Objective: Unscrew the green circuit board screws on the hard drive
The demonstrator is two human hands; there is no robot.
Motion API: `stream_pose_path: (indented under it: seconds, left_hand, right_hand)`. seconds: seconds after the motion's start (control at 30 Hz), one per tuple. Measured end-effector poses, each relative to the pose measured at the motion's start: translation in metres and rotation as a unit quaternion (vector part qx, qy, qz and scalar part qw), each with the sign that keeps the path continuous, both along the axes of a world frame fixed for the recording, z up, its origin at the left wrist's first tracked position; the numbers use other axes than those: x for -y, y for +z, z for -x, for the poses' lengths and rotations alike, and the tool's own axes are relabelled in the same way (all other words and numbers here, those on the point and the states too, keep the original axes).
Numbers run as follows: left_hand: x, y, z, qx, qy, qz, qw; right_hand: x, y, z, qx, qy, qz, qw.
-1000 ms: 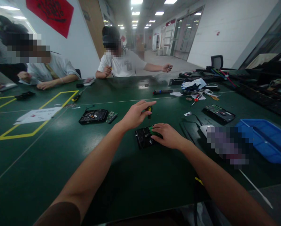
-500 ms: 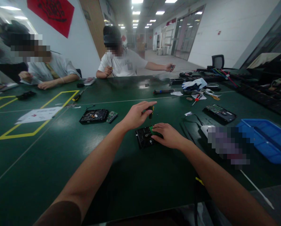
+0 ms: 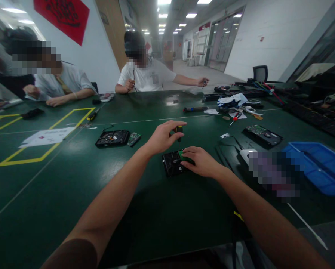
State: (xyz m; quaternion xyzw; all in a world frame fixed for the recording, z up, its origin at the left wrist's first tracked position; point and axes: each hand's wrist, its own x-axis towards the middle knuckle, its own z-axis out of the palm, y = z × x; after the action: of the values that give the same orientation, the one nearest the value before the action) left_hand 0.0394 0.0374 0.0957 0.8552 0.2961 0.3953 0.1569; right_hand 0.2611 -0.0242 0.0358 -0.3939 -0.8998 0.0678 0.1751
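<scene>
A black hard drive [image 3: 171, 163] with a green circuit board at its upper right lies on the green table in front of me. Above its far edge, my left hand [image 3: 165, 136] is closed round the handle of a small upright screwdriver [image 3: 179, 129], whose shaft points down toward the drive. Whether its tip touches a screw is too small to tell. My right hand [image 3: 197, 160] wraps over the right side of the drive, fingers on the green board.
Another opened drive [image 3: 113, 138] and a loose circuit board [image 3: 134, 139] lie left. A further drive [image 3: 262, 135], a blue tray [image 3: 321, 168], a white cable and a red screwdriver [image 3: 235, 118] are right. Two people sit across the table [image 3: 58, 194].
The fingers of my left hand have shifted slightly on the screwdriver, showing more of its handle. My right hand stays on the drive.
</scene>
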Motion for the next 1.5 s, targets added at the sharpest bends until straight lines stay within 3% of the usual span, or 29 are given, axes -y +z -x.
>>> stream_pose_path:
  seconds: [0.23,0.9,1.33,1.5]
  left_hand:
    - [-0.003,-0.0044,0.003,0.004,-0.04,0.071,0.997]
    - [0.0013,0.0012,0.0012,-0.003,-0.003,0.03,1.0]
    - [-0.0036,-0.0013,0.0053,0.024,-0.066,0.094,0.993]
    - [-0.0032,0.0008,0.0048,0.019,-0.039,0.049,0.998]
  right_hand:
    - [-0.0002,-0.0005,-0.0003,0.003,0.001,0.001,1.0]
    - [-0.001,-0.0008,0.0,0.005,0.002,0.0,1.0]
    - [-0.001,-0.0019,-0.0006,0.002,0.003,-0.004,1.0]
    - [-0.0009,-0.0017,-0.0007,0.006,0.003,-0.005,1.0]
